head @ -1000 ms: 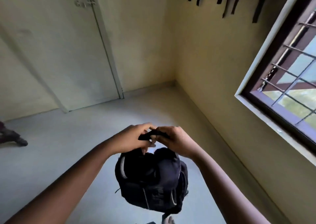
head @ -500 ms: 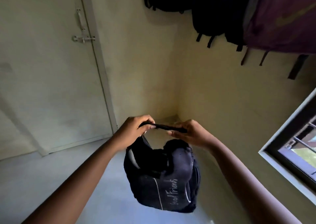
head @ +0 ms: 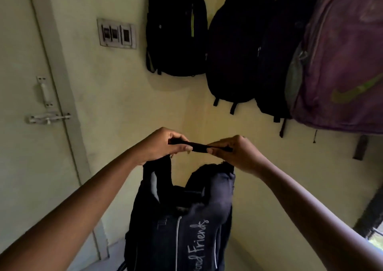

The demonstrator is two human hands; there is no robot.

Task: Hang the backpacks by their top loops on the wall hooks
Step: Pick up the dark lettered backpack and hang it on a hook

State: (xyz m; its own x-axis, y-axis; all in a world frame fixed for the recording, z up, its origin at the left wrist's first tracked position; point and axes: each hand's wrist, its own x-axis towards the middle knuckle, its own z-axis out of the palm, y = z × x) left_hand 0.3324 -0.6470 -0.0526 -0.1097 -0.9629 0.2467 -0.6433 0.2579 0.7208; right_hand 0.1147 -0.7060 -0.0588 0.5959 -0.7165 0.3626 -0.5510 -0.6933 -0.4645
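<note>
The left hand point(head: 163, 144) pinches one end of the flat top loop point(head: 199, 146) and the right hand point(head: 236, 152) pinches the other. Thumbs and fingers are clamped on the strap so it runs taut between them, and the held backpack point(head: 180, 219) hangs straight below. No wall hook shows; the hooks must lie above the hung bags, out of view, so the likeliest trouble is a blind lift. The narrow slot of the loop could miss the hook or catch only by its edge, and the bag's weight would then drag it off. The pinches look shallow too, and a slack, swinging sack could pull the webbing through the fingertips. Up and left of the held backpack stands a smooth painted door point(head: 24, 146) with a metal slide bolt point(head: 48, 117); nearer, a rectangular switch plate point(head: 117, 34). The held backpack is soft dark fabric, sagging, with pale piping and chalky script lettering. Above it hang black backpacks point(head: 234, 49), rounded and matte, and to its upper right a faded purple backpack point(head: 342, 63) with dangling strap ends.
</note>
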